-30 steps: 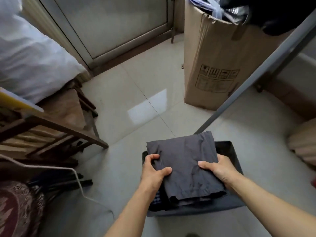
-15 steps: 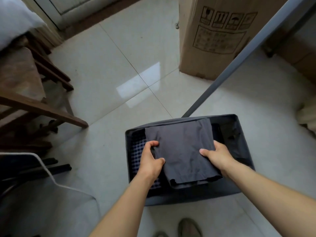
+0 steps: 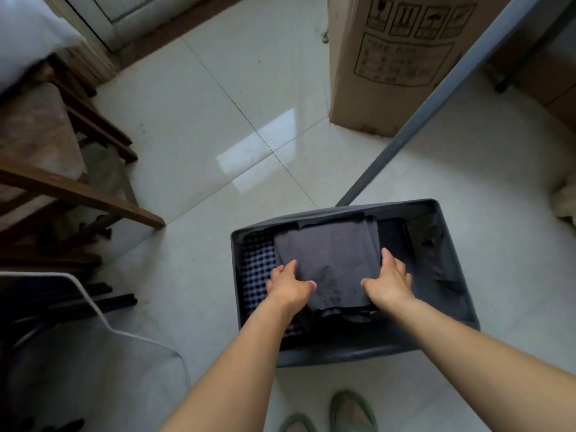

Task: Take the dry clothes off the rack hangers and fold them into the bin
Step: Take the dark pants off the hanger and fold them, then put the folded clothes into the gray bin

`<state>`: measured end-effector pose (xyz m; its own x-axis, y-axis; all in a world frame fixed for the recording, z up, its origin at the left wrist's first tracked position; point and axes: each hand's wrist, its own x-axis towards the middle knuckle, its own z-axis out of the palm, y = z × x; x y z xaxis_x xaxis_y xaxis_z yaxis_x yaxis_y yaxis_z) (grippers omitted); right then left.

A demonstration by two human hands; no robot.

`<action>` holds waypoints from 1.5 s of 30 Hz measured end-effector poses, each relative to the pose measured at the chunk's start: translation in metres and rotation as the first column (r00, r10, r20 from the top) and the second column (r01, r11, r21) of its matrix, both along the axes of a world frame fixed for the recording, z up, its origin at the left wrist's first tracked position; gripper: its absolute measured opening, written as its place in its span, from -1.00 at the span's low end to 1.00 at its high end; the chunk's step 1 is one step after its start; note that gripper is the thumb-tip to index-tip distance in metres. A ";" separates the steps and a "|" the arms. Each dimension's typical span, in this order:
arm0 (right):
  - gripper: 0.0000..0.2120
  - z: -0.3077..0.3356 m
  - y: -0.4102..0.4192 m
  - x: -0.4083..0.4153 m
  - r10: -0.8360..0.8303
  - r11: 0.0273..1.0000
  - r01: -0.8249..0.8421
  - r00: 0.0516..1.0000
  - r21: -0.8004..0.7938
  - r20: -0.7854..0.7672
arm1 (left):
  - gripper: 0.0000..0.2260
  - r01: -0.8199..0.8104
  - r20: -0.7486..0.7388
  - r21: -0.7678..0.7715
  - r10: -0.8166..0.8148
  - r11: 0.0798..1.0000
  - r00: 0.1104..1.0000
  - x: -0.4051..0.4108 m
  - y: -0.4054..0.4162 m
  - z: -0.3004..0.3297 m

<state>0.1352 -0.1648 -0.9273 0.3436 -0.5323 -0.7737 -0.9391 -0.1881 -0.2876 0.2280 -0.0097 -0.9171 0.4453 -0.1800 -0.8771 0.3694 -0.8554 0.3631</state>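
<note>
The folded grey garment [image 3: 327, 266] lies inside the bin [image 3: 448, 263], atop a checked cloth [image 3: 257, 269], its long axis running away from the person. The left hand [image 3: 288, 286] and right hand [image 3: 388, 280] flank its near corners, equally close, fingers curled under its side edges, thumbs on top, pinching it.

folded grey garment [image 3: 330, 263] | lowered into bin [image 3: 448, 260] | both hands still gripping
</note>
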 end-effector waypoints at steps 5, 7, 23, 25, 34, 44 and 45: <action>-0.36 0.047 0.015 0.004 0.077 0.997 -0.074 0.991 -0.032 0.107 | -0.46 -0.212 -0.065 -0.123 0.206 0.969 0.976 -0.013 -0.002 0.048; -0.40 0.072 0.025 0.006 0.030 0.999 -0.033 0.987 0.014 0.155 | -0.51 -0.288 -0.106 -0.151 0.274 0.946 0.956 -0.020 -0.002 0.076; -0.82 0.350 0.058 -0.057 -0.353 0.923 0.180 0.750 0.341 0.560 | -0.79 -0.521 -0.184 -0.501 0.503 0.691 0.844 -0.111 0.007 0.361; -0.81 0.384 0.061 -0.086 -0.330 0.935 0.167 0.730 0.311 0.599 | -0.79 -0.378 -0.109 -0.539 0.383 0.753 0.917 -0.136 0.016 0.392; -0.84 0.541 0.077 -0.235 -0.286 0.954 0.251 0.592 0.164 0.754 | -0.85 -0.027 0.067 -0.667 0.096 0.745 0.993 -0.257 0.028 0.543; -0.83 0.624 0.064 -0.428 -0.211 0.917 0.397 0.573 -0.042 0.792 | -0.86 0.110 0.025 -0.726 -0.134 0.679 0.991 -0.420 -0.011 0.610; -0.83 0.629 0.060 -0.447 -0.207 0.911 0.409 0.568 -0.055 0.796 | -0.85 0.134 0.034 -0.739 -0.162 0.661 0.986 -0.437 -0.017 0.614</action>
<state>-0.3113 -0.1046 -0.2985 0.5302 -0.8320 -0.1633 -0.4049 -0.0793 -0.9109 -0.2088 -0.0265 -0.3030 0.3299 -0.8340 -0.4423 0.2852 -0.3587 0.8888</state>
